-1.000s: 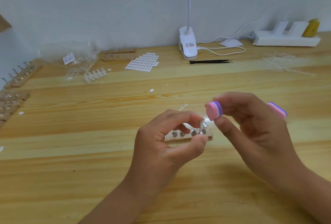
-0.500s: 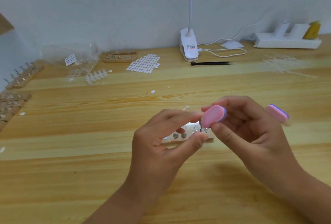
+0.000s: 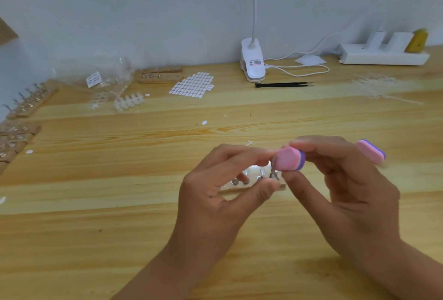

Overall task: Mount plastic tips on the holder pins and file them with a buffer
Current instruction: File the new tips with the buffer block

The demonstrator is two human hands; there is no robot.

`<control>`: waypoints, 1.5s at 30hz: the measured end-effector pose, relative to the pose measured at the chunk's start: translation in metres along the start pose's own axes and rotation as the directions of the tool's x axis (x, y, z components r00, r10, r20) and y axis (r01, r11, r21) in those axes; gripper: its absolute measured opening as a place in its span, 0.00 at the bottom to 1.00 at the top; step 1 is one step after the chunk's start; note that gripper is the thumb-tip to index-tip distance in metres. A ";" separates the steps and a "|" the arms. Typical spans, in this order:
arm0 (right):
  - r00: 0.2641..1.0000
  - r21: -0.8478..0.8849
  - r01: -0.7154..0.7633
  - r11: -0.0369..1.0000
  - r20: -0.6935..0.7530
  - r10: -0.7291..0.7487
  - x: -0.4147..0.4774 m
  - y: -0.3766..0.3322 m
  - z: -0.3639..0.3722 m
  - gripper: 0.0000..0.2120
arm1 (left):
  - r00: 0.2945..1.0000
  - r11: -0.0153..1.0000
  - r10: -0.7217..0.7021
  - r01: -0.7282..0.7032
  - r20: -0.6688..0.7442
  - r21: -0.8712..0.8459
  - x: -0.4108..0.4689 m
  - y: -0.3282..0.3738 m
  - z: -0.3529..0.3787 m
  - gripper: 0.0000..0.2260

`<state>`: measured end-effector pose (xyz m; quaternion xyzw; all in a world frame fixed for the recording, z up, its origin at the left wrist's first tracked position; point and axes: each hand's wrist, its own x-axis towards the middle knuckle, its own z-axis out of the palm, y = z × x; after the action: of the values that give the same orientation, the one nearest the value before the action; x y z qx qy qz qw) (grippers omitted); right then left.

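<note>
Near the middle of the wooden table (image 3: 119, 227), the left hand (image 3: 215, 204) pinches thumb and forefinger round the rightmost pin (image 3: 273, 175) of the small wooden holder (image 3: 233, 189). The right hand (image 3: 347, 194) grips a pink-and-purple buffer (image 3: 288, 158), 1 end at that pin's top. Whether a plastic tip sits there is too blurred to tell. A clip lamp (image 3: 253, 65) stands at the far edge.

Inspection found the left hand (image 3: 215, 204) and the right hand (image 3: 354, 199) bare. The left forearm (image 3: 163, 273) and the right forearm (image 3: 417, 266) were uncovered to the frame's lower edge. Nail detail was too blurred to assess.
</note>
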<state>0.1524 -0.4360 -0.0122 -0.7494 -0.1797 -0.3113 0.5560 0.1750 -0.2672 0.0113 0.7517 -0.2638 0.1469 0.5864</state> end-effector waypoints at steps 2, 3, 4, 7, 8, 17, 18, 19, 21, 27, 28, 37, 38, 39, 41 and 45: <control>1.000 -0.046 -0.013 0.999 -0.010 0.012 -0.001 0.002 0.000 0.13 | 1.000 1.000 -0.003 0.003 0.007 -0.009 0.000 -0.001 0.000 0.14; 1.000 -0.068 -0.023 0.997 -0.001 0.023 -0.002 0.004 0.000 0.13 | 1.000 1.000 -0.004 0.004 0.012 -0.013 0.000 -0.001 0.000 0.14; 1.000 -0.077 -0.027 0.997 0.004 0.028 -0.002 0.005 0.000 0.13 | 1.000 1.000 -0.008 0.008 0.017 -0.015 0.000 -0.002 0.000 0.14; 0.999 -0.046 0.010 0.999 -0.037 -0.012 -0.001 0.004 0.000 0.16 | 0.999 0.999 -0.023 0.024 0.022 -0.026 0.001 -0.002 0.001 0.13; 0.999 -0.042 0.016 0.999 -0.046 -0.018 -0.002 0.004 0.001 0.16 | 1.000 0.999 -0.018 0.018 0.022 -0.028 0.001 -0.002 0.001 0.13; 0.998 -0.044 0.025 0.999 -0.048 -0.027 -0.003 0.006 0.004 0.14 | 1.000 1.000 0.014 -0.014 0.026 -0.006 0.001 -0.003 0.000 0.12; 0.999 -0.057 0.006 0.998 -0.034 -0.008 -0.004 0.007 0.004 0.13 | 0.999 1.000 0.013 -0.013 0.031 -0.006 0.001 -0.003 0.000 0.12; 0.999 -0.058 -0.003 0.998 -0.035 0.001 -0.004 0.008 0.004 0.13 | 0.999 1.000 0.009 -0.009 0.035 -0.009 0.001 -0.003 0.000 0.11; 0.997 -0.042 0.036 0.998 -0.068 -0.039 -0.002 0.007 0.004 0.12 | 0.999 1.000 0.006 -0.005 0.033 -0.014 0.002 -0.004 0.000 0.11; 0.998 -0.034 0.043 0.998 -0.054 -0.045 -0.004 0.009 0.003 0.11 | 0.999 1.000 0.022 -0.022 0.048 0.006 0.002 -0.004 0.000 0.10; 0.995 -0.037 0.060 0.998 -0.072 -0.063 -0.003 0.008 0.003 0.12 | 0.999 1.000 0.022 -0.023 0.046 0.010 0.002 -0.004 0.000 0.10; 0.988 -0.057 0.153 0.987 -0.001 -0.154 -0.001 0.011 -0.001 0.11 | 0.999 1.000 0.011 -0.011 0.053 -0.007 0.001 -0.004 -0.001 0.11; 0.990 -0.053 0.143 0.988 0.018 -0.143 -0.002 0.012 0.000 0.12 | 0.998 1.000 0.013 -0.012 0.056 -0.015 0.001 -0.004 -0.001 0.12; 0.991 -0.043 0.129 0.991 0.029 -0.128 -0.002 0.013 0.000 0.12 | 0.998 1.000 0.015 -0.014 0.061 -0.018 0.000 -0.004 -0.001 0.12; 0.990 -0.034 0.143 0.989 0.009 -0.143 -0.003 0.014 0.000 0.10 | 0.998 1.000 0.013 -0.012 0.061 -0.012 0.000 -0.005 -0.001 0.11; 0.990 -0.112 0.133 0.985 0.070 -0.126 -0.002 0.014 0.000 0.11 | 0.998 0.999 0.027 -0.024 0.063 -0.046 0.000 -0.006 0.000 0.13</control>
<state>0.1597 -0.4402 -0.0237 -0.7766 -0.2269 -0.3332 0.4841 0.1779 -0.2663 0.0067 0.7389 -0.2953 0.1242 0.5927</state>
